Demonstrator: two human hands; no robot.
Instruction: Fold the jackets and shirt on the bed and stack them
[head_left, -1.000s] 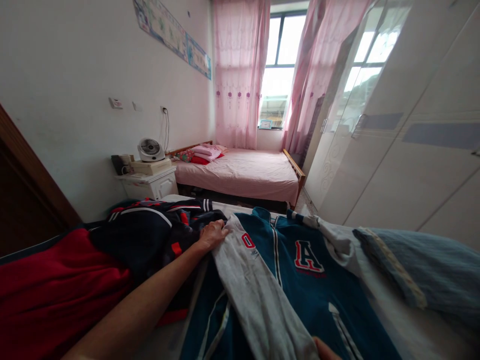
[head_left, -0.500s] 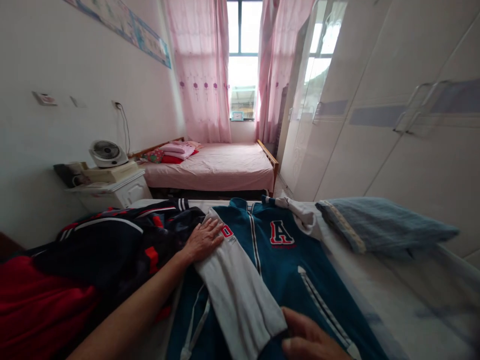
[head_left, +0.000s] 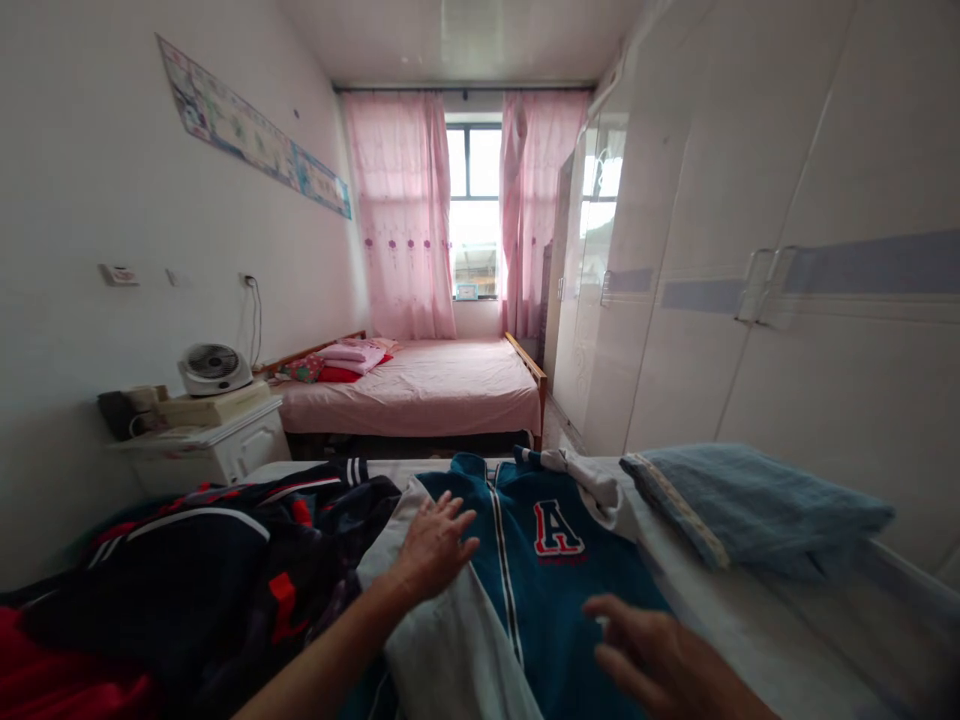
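Note:
A teal zip-up jacket point(head_left: 600, 580) with grey sleeves and a letter A on the chest lies face up on the bed in front of me. One grey sleeve point(head_left: 439, 645) is laid across its left side; the other is bunched near the right shoulder. My left hand point(head_left: 435, 545) is over the upper part of the near sleeve, fingers spread and holding nothing; whether it touches the cloth is hard to tell. Above the jacket's lower right front, my right hand point(head_left: 652, 650) hovers with fingers apart and nothing in them.
Dark clothes point(head_left: 202, 560) with red parts are heaped on the left. A folded blue cloth point(head_left: 757, 505) lies on the right. Beyond are a pink bed point(head_left: 420, 390), a cabinet point(head_left: 247, 440) bearing a fan point(head_left: 215, 370), and a white wardrobe point(head_left: 690, 380) along the right wall.
My right hand has let go of the sleeve's cuff and risen away from it. The left hand has shifted slightly right, fingers spreading. The view has tilted upward.

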